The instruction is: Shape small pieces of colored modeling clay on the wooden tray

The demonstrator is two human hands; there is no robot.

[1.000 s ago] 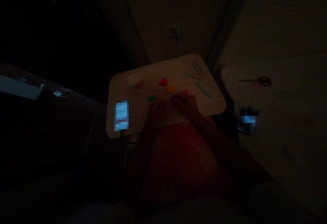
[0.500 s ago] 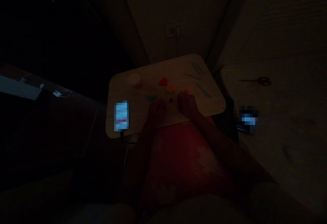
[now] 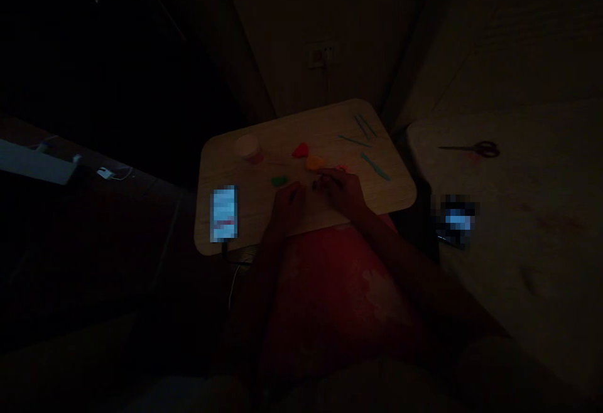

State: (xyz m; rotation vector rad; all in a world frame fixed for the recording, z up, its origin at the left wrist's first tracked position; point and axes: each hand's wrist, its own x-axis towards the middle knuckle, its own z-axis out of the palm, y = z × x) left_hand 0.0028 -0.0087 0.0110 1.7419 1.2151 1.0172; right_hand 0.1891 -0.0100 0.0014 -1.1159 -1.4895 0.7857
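Left hand [image 3: 286, 202] and right hand [image 3: 343, 188] over a dim table [image 3: 391, 194], dark lump [image 3: 315, 184] at the right fingertips.
The left fingers curl, the right bend; whether either grips, I cannot tell. A stray knuckle could press the lump into the orange piece [image 3: 315, 162] just beyond. The right hand partly hides the pink piece [image 3: 344, 167].

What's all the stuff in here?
Table: one, light brown, middle
Lumps: four, red, orange, green, pink, on table
Crumb: one, dark, table's middle
Tub: one, pale, table's left
Sticks: three, teal, table's right
Flat tool: one, teal, near sticks
Screens: two, bluish, table's left, far right
Scissors: one, dark, right
Wall socket: one, pale, back
Plug: one, white, left
Long shape: one, pale, far left
Cables: two, black, white, below table
Cloth: one, red, below table
Left hand, right hand: one each, shadowed, table
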